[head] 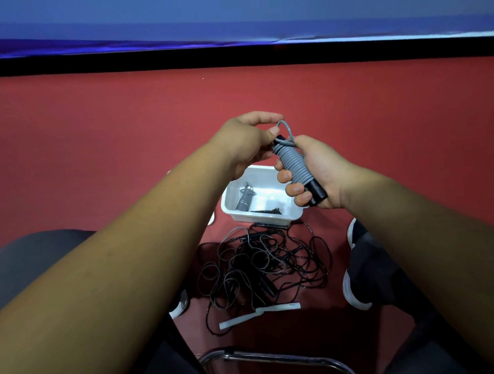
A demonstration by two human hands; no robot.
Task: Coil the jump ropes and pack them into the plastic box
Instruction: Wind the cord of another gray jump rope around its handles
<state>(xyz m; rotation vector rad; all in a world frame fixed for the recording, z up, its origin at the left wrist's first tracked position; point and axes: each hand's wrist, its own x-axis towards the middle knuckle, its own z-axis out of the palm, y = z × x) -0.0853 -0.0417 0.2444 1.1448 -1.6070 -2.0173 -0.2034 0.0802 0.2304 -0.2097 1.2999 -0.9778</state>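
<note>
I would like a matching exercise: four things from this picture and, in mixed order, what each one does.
1 left hand
2 right hand
3 box
4 black ropes

a lie in a loose tangle
b pinches the grey loop
c holds two coiled ropes
d grips the wound handles

Pairs: 1-b, 2-d, 3-c, 4-a

Both forearms are extended forward, bare, and angled inward to meet at centre. Left grip (246, 144) is held back-up, thumb and forefinger pinched on the loose end loop of the coiled jump rope (294, 164). Right grip (322, 174) is turned palm-inward, fingers (294, 188) curled round the same bundle lower down. Wrists are roughly straight. Left grip is set slightly higher, just beside the right.
</note>
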